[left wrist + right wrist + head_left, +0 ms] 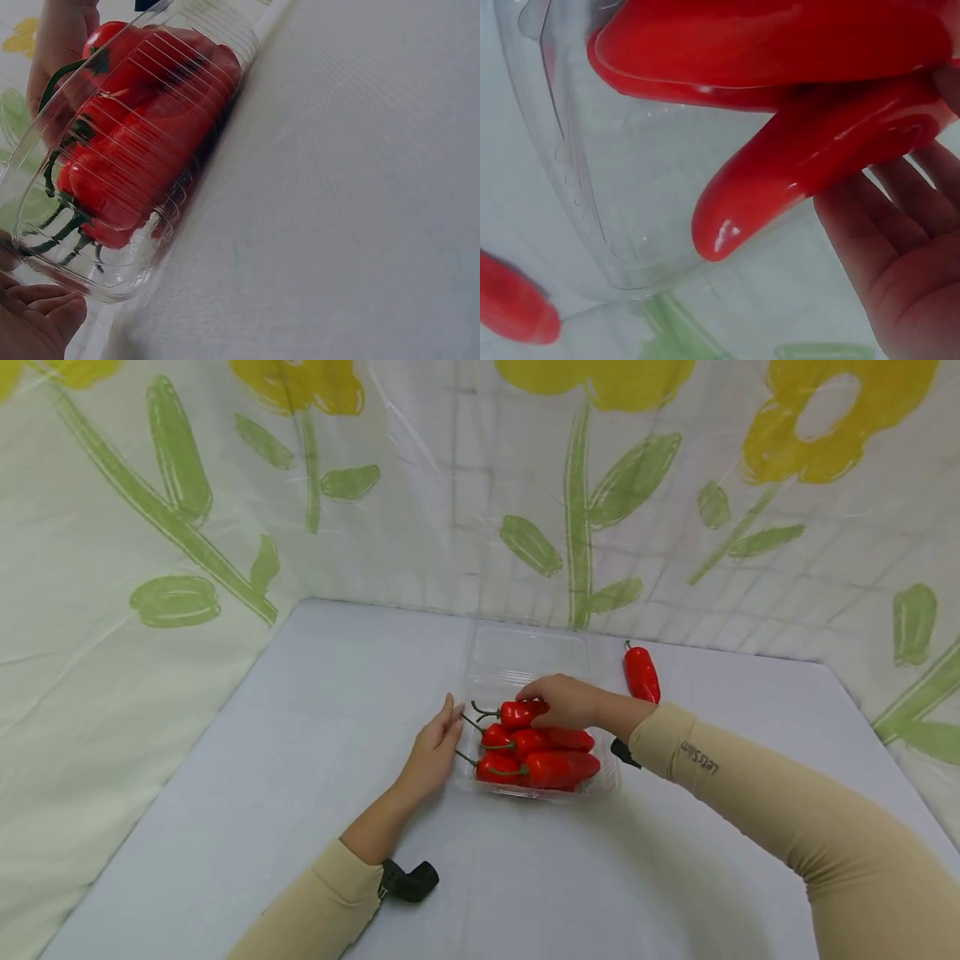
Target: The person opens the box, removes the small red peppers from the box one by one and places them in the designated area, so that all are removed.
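Note:
A clear plastic clamshell box holds several glossy red peppers with green stems pointing left; its lid lies folded back behind it. My right hand grips a red pepper at the back of the box. In the right wrist view, fingers lie along this pepper, its tip over the box floor. My left hand touches the box's left end with fairly straight fingers. The left wrist view has its fingertips at the box corner, outside the rim.
Another red pepper lies on the white table behind the right forearm. A curtain printed with yellow flowers hangs along the table's back edge. Dark wrist devices stick out near both cuffs.

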`<action>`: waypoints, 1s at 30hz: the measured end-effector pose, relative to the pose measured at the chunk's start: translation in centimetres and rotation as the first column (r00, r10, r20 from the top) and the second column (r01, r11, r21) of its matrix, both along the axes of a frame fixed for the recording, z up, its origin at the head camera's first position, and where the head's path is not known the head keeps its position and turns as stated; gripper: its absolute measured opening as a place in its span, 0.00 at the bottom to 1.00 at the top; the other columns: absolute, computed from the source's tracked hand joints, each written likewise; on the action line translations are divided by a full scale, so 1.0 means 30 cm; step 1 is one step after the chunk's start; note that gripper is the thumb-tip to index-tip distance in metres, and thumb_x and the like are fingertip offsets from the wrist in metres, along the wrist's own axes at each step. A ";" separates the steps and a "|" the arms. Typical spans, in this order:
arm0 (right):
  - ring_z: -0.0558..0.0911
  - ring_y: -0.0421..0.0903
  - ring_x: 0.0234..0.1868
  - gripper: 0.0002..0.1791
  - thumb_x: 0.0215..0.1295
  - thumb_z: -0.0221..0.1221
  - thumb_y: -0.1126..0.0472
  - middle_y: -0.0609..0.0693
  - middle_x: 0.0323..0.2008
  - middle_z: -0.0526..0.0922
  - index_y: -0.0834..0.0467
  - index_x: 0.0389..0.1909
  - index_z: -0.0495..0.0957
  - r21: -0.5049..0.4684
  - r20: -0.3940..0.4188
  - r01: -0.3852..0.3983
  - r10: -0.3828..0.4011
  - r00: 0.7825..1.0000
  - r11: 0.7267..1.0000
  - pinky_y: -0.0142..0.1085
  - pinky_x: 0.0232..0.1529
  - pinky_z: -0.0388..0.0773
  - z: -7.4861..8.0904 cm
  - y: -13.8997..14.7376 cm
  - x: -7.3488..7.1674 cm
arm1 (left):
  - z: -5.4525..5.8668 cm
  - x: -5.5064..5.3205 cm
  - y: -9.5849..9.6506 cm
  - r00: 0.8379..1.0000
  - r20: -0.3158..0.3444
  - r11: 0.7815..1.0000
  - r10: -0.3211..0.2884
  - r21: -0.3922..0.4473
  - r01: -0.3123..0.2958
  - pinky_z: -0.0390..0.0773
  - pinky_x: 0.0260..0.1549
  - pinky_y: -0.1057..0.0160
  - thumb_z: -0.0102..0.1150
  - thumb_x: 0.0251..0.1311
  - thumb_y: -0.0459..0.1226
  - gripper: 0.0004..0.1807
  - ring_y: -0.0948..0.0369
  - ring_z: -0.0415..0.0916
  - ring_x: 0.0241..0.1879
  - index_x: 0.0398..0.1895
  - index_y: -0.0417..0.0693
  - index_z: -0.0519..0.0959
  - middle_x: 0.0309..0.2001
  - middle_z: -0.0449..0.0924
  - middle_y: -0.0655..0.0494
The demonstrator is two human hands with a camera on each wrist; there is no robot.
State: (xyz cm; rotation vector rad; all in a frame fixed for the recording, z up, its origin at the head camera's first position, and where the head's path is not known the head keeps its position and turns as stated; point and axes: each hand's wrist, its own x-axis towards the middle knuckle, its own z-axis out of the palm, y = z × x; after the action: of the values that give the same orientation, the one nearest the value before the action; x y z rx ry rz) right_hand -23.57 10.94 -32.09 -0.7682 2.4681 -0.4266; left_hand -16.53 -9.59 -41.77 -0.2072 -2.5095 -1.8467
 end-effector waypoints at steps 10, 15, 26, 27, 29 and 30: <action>0.75 0.51 0.52 0.24 0.60 0.60 0.66 0.56 0.51 0.78 0.62 0.59 0.71 -0.016 0.014 0.004 -0.004 1.000 1.000 0.44 0.54 0.77 -0.029 0.008 -0.016 | 0.006 0.002 0.001 1.000 0.006 1.000 0.007 -0.021 -0.007 0.57 0.66 0.50 0.40 0.70 0.34 0.29 0.50 0.56 0.69 0.70 0.31 0.48 0.66 0.63 0.40; 0.75 0.51 0.53 0.26 0.60 0.60 0.64 0.55 0.52 0.77 0.61 0.60 0.70 -0.013 0.014 0.006 -0.006 1.000 1.000 0.45 0.56 0.76 -0.031 0.010 -0.021 | 0.001 0.000 -0.002 1.000 0.013 1.000 0.005 -0.009 -0.005 0.56 0.67 0.52 0.39 0.70 0.34 0.29 0.51 0.57 0.69 0.70 0.32 0.48 0.67 0.62 0.41; 0.74 0.50 0.49 0.28 0.58 0.63 0.59 0.55 0.47 0.78 0.57 0.61 0.71 -0.062 0.004 0.001 0.000 1.000 0.998 0.38 0.46 0.79 -0.015 0.023 -0.030 | 0.001 0.000 0.000 1.000 0.023 1.000 0.006 -0.017 -0.006 0.54 0.68 0.52 0.39 0.70 0.35 0.29 0.53 0.54 0.70 0.71 0.34 0.48 0.67 0.62 0.43; 0.75 0.49 0.48 0.29 0.57 0.64 0.58 0.55 0.47 0.78 0.57 0.61 0.71 -0.066 0.014 0.010 -0.009 1.000 0.998 0.37 0.45 0.79 -0.015 0.025 -0.032 | 0.001 0.000 0.000 1.000 0.023 1.000 0.006 -0.018 -0.005 0.54 0.68 0.52 0.38 0.70 0.35 0.29 0.53 0.54 0.70 0.71 0.33 0.47 0.67 0.62 0.43; 0.75 0.48 0.47 0.30 0.57 0.64 0.57 0.54 0.46 0.79 0.56 0.61 0.71 -0.078 0.030 0.025 -0.023 0.999 0.997 0.35 0.44 0.80 -0.014 0.027 -0.033 | 0.002 0.001 0.000 1.000 0.021 1.000 0.006 -0.016 -0.005 0.54 0.68 0.52 0.38 0.70 0.35 0.29 0.52 0.54 0.70 0.71 0.33 0.47 0.67 0.62 0.42; 0.76 0.48 0.46 0.30 0.57 0.64 0.56 0.54 0.46 0.80 0.57 0.61 0.71 -0.088 0.029 0.021 -0.019 0.999 0.996 0.35 0.43 0.80 -0.014 0.029 -0.034 | 0.001 0.001 -0.001 1.000 0.021 1.000 0.006 -0.014 -0.006 0.54 0.68 0.52 0.38 0.70 0.34 0.29 0.52 0.54 0.70 0.71 0.33 0.47 0.67 0.62 0.42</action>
State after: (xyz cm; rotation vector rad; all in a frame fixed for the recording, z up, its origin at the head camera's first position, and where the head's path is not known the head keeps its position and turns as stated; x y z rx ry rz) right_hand -24.60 11.79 -32.52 -0.7684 2.4462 -0.5536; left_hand -16.51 -9.61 -41.73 -0.1814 -2.5342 -1.8395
